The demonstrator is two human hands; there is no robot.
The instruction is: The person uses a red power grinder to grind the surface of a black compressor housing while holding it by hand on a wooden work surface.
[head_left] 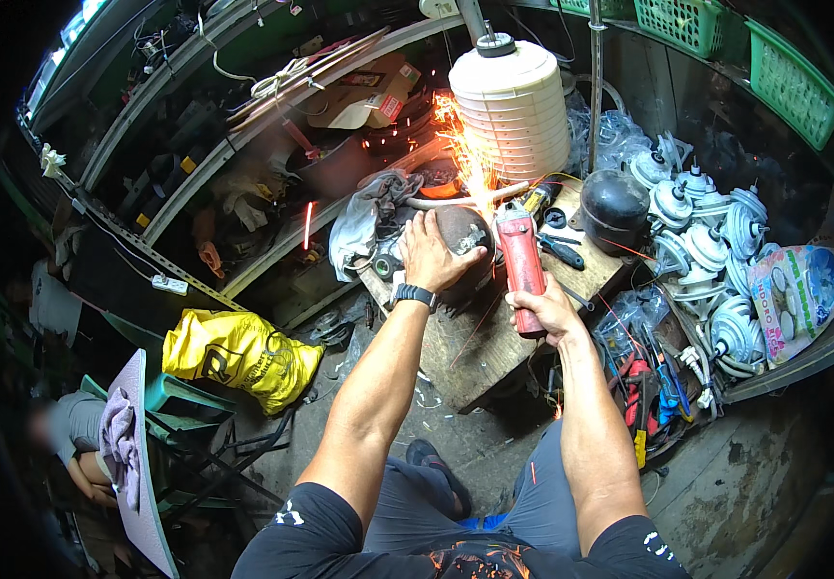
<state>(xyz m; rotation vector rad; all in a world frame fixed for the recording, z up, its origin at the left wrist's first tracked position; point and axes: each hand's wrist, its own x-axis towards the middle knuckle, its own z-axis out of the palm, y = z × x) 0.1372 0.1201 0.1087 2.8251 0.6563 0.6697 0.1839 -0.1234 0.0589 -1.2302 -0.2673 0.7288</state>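
My left hand (433,253), fingers spread and curved over a rounded rusty metal canister (463,230), grips it on a scuffed wooden bench top (470,362). My right hand (549,311) is closed round the body of a red angle grinder (518,251), whose head is at the canister's right side. Bright orange sparks (470,154) spray upward and back from there, past a white ribbed tank (509,111). A black-handled screwdriver (562,253) lies right of the grinder, near a black rounded canister (615,207). The grinder's disc is hidden by glare and the tool.
Metal shelves (166,193) with clutter run along the back left. Piled white disc fittings (702,251) and assorted hand tools (644,396) crowd the right. A yellow sack (238,357) lies left of the bench. A seated person (84,454) is at the lower left, beside a green chair (185,410).
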